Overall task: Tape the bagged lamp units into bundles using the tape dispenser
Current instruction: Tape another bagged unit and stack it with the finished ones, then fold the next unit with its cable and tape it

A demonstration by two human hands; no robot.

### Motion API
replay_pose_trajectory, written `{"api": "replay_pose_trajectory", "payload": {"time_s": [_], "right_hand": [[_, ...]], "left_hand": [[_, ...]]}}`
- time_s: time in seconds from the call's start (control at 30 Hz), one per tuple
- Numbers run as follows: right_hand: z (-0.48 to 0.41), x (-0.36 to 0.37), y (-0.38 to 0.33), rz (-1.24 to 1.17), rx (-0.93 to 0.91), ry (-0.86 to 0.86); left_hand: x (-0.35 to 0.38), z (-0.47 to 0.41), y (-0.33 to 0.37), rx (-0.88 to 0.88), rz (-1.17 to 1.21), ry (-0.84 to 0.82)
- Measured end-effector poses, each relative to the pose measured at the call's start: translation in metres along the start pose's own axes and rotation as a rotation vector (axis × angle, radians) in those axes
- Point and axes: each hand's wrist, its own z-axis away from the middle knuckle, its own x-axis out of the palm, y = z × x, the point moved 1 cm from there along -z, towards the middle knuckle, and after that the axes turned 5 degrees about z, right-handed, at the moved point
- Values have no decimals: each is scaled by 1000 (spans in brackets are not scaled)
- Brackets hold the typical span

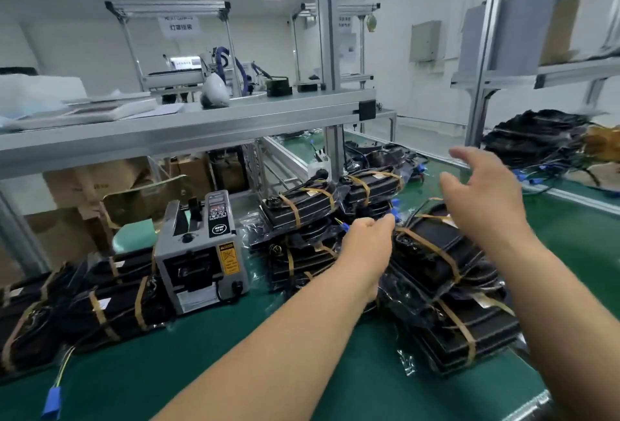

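Observation:
A grey tape dispenser (204,251) stands on the green bench mat (235,370) left of centre. Black bagged lamp units bound with brown tape lie in stacks: one pile (84,306) left of the dispenser, another (302,209) behind centre, and a third (446,289) at the right. My left hand (367,241) reaches into the gap between the centre and right piles, fingers curled by a wire with a blue connector (396,211); whether it grips anything is hidden. My right hand (483,192) hovers above the right pile, fingers spread, holding nothing.
A metal shelf (188,125) overhangs the back of the bench, with cardboard boxes (110,192) beneath it. An upright post (330,51) rises behind the centre pile. More bagged units (533,138) lie on the far right bench. A blue connector (53,400) lies at the front left.

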Motion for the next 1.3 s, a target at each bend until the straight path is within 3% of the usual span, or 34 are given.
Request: {"api": "replay_pose_trajectory", "payload": {"time_s": [0.23,0.33,0.43,0.63,0.73,0.83,0.9,1.0,1.07,1.2,1.3], "right_hand": [[-48,10,73,266,220,-170],[-43,17,95,131,306,-143],[-39,23,110,-77,457,-101],[-32,29,123,-372,684,-264],[-26,28,109,-362,592,-325],[-12,22,75,-366,352,-187],[7,16,43,-554,233,-143],[45,21,4,-907,119,-335],[73,38,-17,-975,52,-491],[123,82,-52,-978,-33,-770],[149,110,-68,-923,-11,-896]], "left_hand": [[35,-43,-6,-179,36,188],[40,-50,-12,-201,12,286],[45,-54,-20,-236,7,261],[49,-56,-32,-249,17,147],[42,-53,-39,-267,113,102],[31,-37,-41,-185,324,104],[14,-21,-44,-53,437,65],[-34,6,-63,102,520,15],[-73,25,-81,110,637,109],[-132,62,-112,35,783,450],[-159,92,-131,10,520,566]]}}
